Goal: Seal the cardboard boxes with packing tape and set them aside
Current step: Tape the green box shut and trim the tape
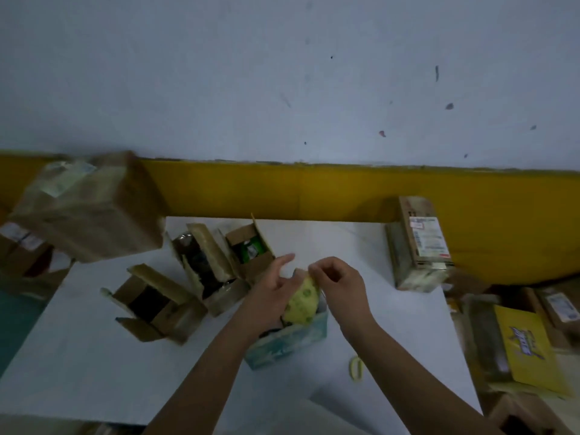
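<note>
A yellow-green roll of packing tape (302, 301) sits over a small bluish box (288, 342) near the middle of the white table (94, 356). My left hand (273, 287) rests against the roll's left side with fingers fairly straight. My right hand (337, 279) pinches the tape's edge at the top of the roll. Three open cardboard boxes stand to the left: one nearest (157, 304), a tall one with dark contents (204, 265), and one holding something green (251, 251). A sealed, labelled box (419, 246) stands at the right rear.
A large taped brown box (88, 205) sits at the far left over smaller cartons. More boxes and a yellow packet (527, 346) pile up at the right, off the table. A small yellow-green tape scrap (356, 367) lies by my right forearm. A yellow-banded wall runs behind.
</note>
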Available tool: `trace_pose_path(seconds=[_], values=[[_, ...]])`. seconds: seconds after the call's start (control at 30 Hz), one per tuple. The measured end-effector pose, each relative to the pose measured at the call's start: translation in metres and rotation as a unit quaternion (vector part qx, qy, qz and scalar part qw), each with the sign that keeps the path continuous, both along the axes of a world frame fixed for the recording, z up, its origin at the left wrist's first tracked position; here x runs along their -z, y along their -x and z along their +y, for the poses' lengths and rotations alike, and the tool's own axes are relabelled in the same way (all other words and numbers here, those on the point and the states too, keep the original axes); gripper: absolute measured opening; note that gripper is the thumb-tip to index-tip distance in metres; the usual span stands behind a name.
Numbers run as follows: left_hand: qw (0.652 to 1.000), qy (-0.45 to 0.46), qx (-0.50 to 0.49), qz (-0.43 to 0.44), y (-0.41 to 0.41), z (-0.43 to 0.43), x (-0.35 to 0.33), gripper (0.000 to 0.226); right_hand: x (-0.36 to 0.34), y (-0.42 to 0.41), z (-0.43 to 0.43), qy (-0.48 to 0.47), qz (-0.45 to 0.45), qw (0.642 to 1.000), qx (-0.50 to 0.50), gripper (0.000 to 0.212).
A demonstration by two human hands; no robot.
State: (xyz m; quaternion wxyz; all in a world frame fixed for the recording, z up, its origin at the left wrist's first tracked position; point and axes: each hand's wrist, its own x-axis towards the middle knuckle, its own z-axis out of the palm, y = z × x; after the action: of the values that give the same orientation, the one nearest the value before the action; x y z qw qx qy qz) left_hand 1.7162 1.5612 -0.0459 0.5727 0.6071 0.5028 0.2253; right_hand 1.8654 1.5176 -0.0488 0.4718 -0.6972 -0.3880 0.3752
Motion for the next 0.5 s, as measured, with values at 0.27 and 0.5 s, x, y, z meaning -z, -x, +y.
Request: trace_pose_path(seconds=[0.27,0.5], values=[[0.957,-0.053,0.122,0.257,-0.015,0.057,0.071,0.114,0.001,-0.046,-0.016,-0.048,0.094,0.993,0.059,0.015],[0.886,-0.088,0.275,0.362,-0.042,0.06,0.116,0.122,0.008,-0.058,-0.05,0.003,0.198,0.977,0.076,0.02]])
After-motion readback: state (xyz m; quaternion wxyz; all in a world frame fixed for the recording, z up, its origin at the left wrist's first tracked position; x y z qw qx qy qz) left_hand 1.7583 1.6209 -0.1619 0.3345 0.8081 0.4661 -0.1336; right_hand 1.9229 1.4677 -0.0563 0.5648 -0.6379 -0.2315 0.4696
